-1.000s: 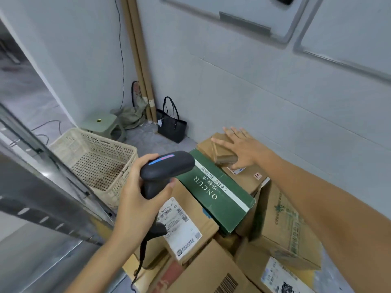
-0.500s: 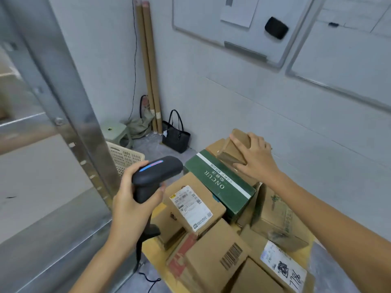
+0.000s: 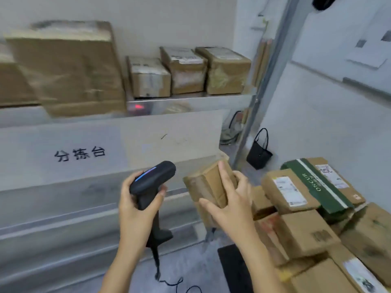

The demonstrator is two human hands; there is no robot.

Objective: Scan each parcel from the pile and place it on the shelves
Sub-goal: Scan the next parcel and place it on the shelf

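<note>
My right hand (image 3: 229,199) grips a small brown cardboard parcel (image 3: 208,182), held in the air in front of the metal shelving. My left hand (image 3: 137,208) holds a black barcode scanner (image 3: 152,182) by its handle, just left of the parcel, its head pointing up and to the right. The pile of parcels (image 3: 306,229) lies at the lower right, with a green box (image 3: 317,185) on top. On the upper metal shelf (image 3: 190,101) stand several brown boxes (image 3: 188,70).
A black handbag (image 3: 259,153) stands on the floor by the wall behind the pile. A shelf upright (image 3: 268,81) runs up between shelves and wall. The scanner's cable (image 3: 169,280) trails on the floor. A dark mat (image 3: 232,269) lies beside the pile.
My right hand has lifted the small parcel off the pile and carried it left, in front of the shelves. My view has swung left, and the scanner has stayed in my left hand.
</note>
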